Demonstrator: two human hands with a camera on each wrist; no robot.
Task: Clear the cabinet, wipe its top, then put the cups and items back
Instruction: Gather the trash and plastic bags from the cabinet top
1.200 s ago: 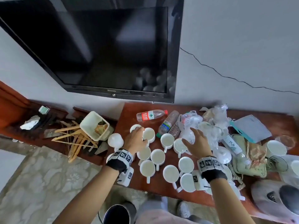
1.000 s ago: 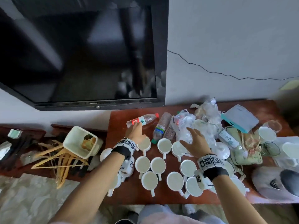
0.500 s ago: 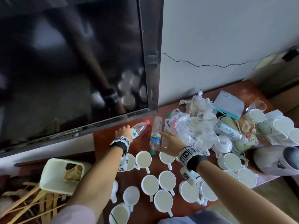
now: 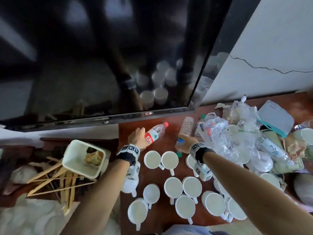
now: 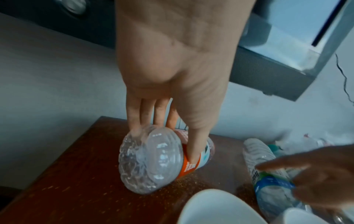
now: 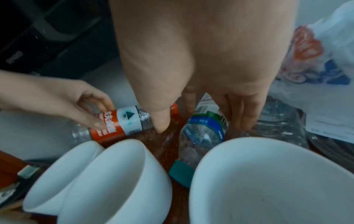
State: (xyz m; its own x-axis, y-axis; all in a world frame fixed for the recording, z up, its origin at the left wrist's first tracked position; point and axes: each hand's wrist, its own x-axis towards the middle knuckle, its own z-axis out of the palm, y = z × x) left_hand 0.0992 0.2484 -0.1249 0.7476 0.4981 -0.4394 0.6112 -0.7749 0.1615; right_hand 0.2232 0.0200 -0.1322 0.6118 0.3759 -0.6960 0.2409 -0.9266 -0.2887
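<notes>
A clear bottle with a red label lies on the red-brown cabinet top under the TV's lower edge. My left hand grips it near its base, thumb on the label and fingers behind. To its right lies a blue-label bottle with a teal cap. My right hand hovers over it, thumb on one side and fingers on the other, not closed. Several white cups stand just in front of both hands.
A wall-mounted TV overhangs the cabinet's back left. A heap of plastic bags and a teal-edged box crowd the right. Another clear bottle lies by my right fingers. A white bin and wooden hangers sit lower left.
My left hand reached back past the cups and took hold of the red-label bottle. My right hand left the bag heap and moved left over the blue-label bottle. The view leaned in.
</notes>
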